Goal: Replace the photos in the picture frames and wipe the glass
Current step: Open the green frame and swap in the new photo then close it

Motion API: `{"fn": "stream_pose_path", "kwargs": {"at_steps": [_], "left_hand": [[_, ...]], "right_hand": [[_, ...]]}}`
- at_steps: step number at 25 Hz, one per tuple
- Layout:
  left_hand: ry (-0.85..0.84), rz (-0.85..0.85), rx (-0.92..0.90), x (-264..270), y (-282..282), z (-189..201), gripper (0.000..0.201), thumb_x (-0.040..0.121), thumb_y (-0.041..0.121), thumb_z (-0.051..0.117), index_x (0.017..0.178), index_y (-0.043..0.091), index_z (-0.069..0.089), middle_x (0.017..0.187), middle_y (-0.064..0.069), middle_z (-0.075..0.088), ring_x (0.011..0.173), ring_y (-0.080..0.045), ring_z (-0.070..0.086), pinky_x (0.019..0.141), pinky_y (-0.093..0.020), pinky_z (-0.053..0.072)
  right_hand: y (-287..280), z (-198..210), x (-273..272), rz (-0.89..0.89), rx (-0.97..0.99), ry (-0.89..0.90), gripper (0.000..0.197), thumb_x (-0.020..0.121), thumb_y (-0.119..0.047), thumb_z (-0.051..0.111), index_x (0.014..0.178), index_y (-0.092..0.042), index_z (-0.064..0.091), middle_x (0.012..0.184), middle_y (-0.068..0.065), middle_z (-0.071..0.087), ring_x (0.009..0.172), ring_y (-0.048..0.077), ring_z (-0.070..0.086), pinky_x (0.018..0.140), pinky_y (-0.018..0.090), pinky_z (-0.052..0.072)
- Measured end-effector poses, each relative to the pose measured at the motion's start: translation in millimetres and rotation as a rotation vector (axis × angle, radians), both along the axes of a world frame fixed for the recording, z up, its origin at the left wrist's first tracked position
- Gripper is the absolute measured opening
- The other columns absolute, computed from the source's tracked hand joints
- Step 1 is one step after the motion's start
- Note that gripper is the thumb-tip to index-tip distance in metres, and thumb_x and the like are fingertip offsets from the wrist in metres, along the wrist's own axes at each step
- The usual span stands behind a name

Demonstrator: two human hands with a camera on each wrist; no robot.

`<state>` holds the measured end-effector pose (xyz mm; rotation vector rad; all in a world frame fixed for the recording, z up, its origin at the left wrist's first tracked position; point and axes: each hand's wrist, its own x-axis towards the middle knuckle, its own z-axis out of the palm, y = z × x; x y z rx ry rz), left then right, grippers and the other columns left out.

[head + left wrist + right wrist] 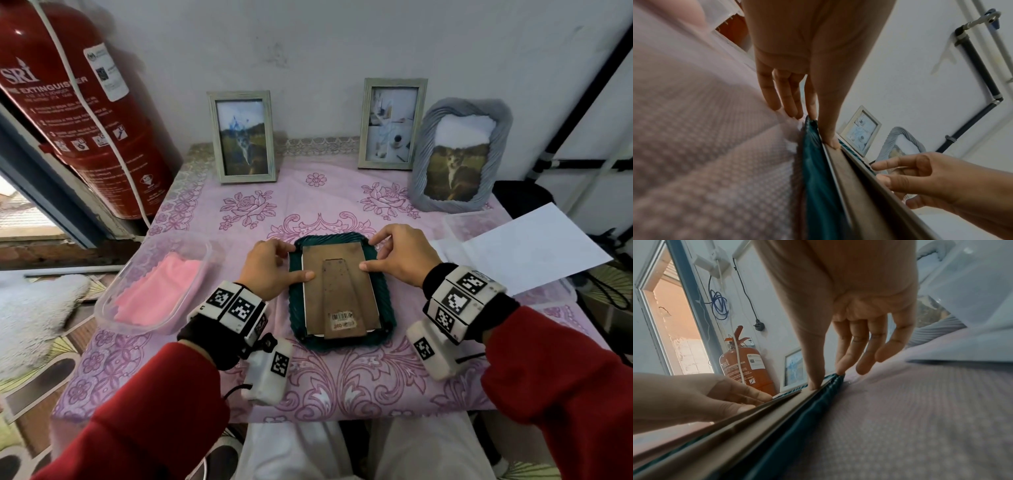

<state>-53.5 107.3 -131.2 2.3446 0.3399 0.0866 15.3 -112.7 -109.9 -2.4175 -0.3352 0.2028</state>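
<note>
A teal picture frame (387,308) lies face down on the pink flowered cloth, its brown backing board (339,284) with a folded stand facing up. My left hand (298,262) is at the frame's upper left: the thumb presses on the board and the straight fingers touch the top left corner. My right hand (368,254) mirrors it at the upper right. The left wrist view shows the left hand (819,128) with its thumb on the board (851,186) beside the teal rim (816,170). The right wrist view shows the right hand (828,378) on the same board (756,421).
A clear tub (102,308) holding a pink cloth (161,287) sits at the left. Three frames stand at the back: two pale ones (243,137) (392,123) and a grey one (459,154). White paper (534,246) lies at the right. A red fire extinguisher (85,113) hangs at the left.
</note>
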Motion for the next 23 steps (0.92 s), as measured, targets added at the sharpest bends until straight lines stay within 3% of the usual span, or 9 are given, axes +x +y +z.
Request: {"fn": "stream_pose_path", "kwargs": {"at_steps": [7,12,16,23], "left_hand": [[-0.015,-0.016,-0.003,-7.5,-3.2,1.3,0.053,0.069,0.028,0.080,0.116,0.011,0.061,0.119,-0.013,0.050,0.099,-0.021,0.056,0.090,-0.027,0.045],[-0.020,-0.016,-0.035,-9.1,-5.2,1.7,0.054,0.071,0.025,0.079,0.118,0.011,0.059,0.119,-0.012,0.048,0.094,-0.015,0.051,0.089,-0.023,0.043],[-0.024,-0.025,-0.045,-10.7,-5.8,2.5,0.054,0.071,0.023,0.079,0.120,0.011,0.059,0.119,-0.012,0.046,0.099,-0.020,0.054,0.093,-0.026,0.044],[-0.019,-0.035,-0.053,-10.1,-5.3,2.6,0.052,0.072,0.023,0.078,0.119,0.011,0.058,0.119,-0.011,0.046,0.098,-0.017,0.052,0.090,-0.023,0.042]], "right_hand": [[2.8,-2.8,0.1,-0.001,0.017,0.005,0.048,0.065,-0.025,0.084,0.106,-0.011,0.064,0.068,-0.006,0.064,0.080,0.014,0.065,0.088,0.036,0.052],[2.2,-2.9,2.0,-0.003,0.089,0.048,0.049,0.065,-0.019,0.085,0.106,-0.005,0.064,0.071,0.000,0.065,0.073,0.013,0.061,0.086,0.030,0.050],[-0.1,-4.7,1.3,-0.016,0.179,0.091,0.049,0.064,-0.013,0.085,0.106,-0.002,0.063,0.071,0.002,0.065,0.064,0.005,0.056,0.084,0.029,0.049],[-4.1,-6.1,1.2,0.003,0.252,0.130,0.049,0.065,-0.010,0.084,0.108,-0.001,0.063,0.072,0.003,0.064,0.064,0.005,0.056,0.081,0.026,0.047]]}}
